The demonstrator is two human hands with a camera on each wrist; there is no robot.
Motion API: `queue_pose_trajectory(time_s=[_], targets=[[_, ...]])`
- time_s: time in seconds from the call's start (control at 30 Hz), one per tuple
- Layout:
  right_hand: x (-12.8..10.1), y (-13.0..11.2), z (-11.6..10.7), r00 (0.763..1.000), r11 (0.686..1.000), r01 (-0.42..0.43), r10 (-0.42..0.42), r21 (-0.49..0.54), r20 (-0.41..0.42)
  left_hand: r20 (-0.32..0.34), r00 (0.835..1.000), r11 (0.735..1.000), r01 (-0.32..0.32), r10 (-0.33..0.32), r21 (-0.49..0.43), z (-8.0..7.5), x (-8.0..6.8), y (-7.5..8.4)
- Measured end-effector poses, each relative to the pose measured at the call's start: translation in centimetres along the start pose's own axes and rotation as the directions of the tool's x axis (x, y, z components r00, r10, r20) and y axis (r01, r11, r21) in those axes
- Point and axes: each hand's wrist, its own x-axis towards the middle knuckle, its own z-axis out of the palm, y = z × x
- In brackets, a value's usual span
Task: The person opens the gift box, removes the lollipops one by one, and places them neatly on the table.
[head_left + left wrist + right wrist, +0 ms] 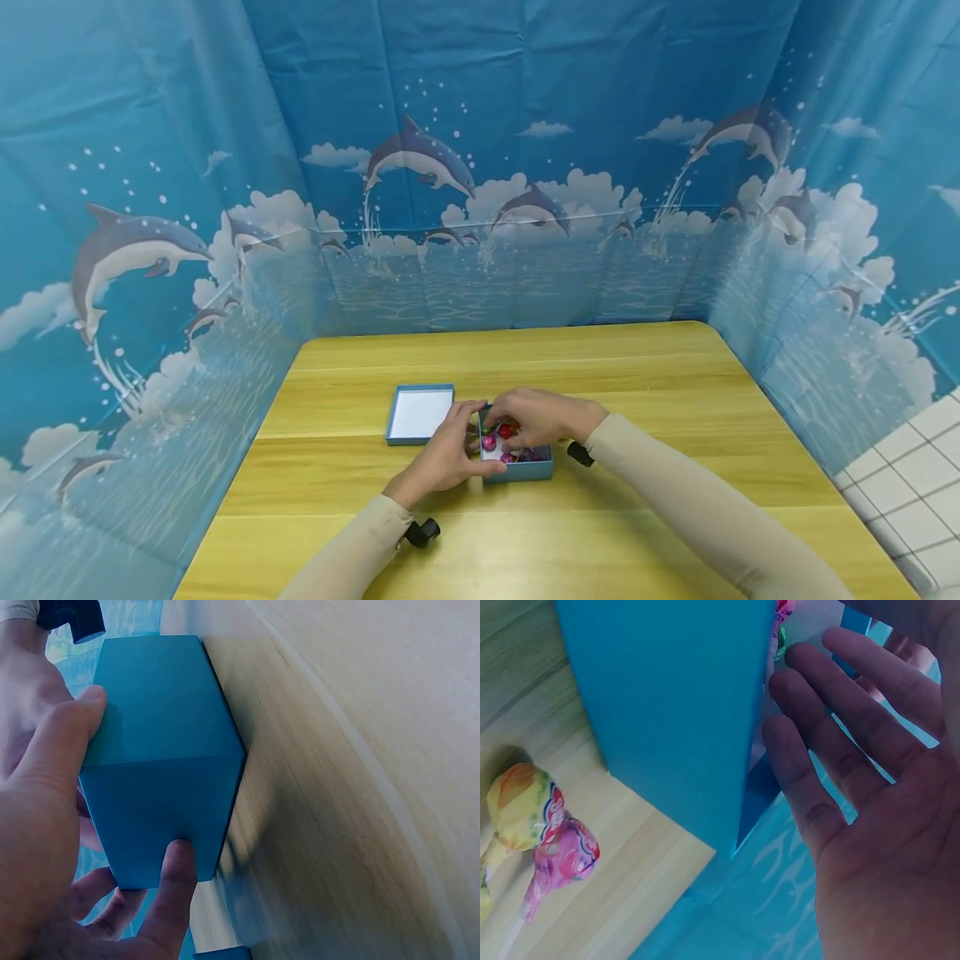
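A blue open box (pixel 528 471) sits on the table with several wrapped lollipops inside, among them a red lollipop (pixel 506 431) and a purple-pink lollipop (pixel 489 442). My left hand (pixel 448 450) grips the box at its left end, the thumb along the near wall and a fingertip against the end wall (pixel 154 817). My right hand (pixel 542 418) reaches over the rim from the right, fingers slightly bent and spread among the lollipops. From the right wrist, the fingers (pixel 855 720) look loosely extended, with no lollipop between those that show; the thumb is mostly out of sight.
The blue lid (pixel 422 414), white inside, lies left of the box. A yellow lollipop (pixel 525 806) and a pink lollipop (pixel 566 851) lie on the wooden table (pixel 600 533) beside the box. Dolphin-printed curtains (pixel 480 283) hang around the table.
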Motion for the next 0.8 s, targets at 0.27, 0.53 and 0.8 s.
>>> queue_pose_trajectory(time_s=[0.27,0.53,0.8], targets=[[1.5,0.0,0.1,0.999,0.997,0.019,-0.023,0.072,0.046,-0.018,1.0,1.0,-0.003,0.003,0.028,-0.2,0.0,0.3],[2.0,0.0,0.1,0.996,0.998,0.053,-0.054,0.027,0.07,-0.014,1.0,0.999,-0.006,0.007,0.052,-0.2,0.0,0.3],[2.4,0.4,0.6,0.996,0.998,0.058,-0.057,-0.003,0.071,-0.008,1.0,1.0,-0.006,0.006,-0.013,0.0,0.0,0.2]])
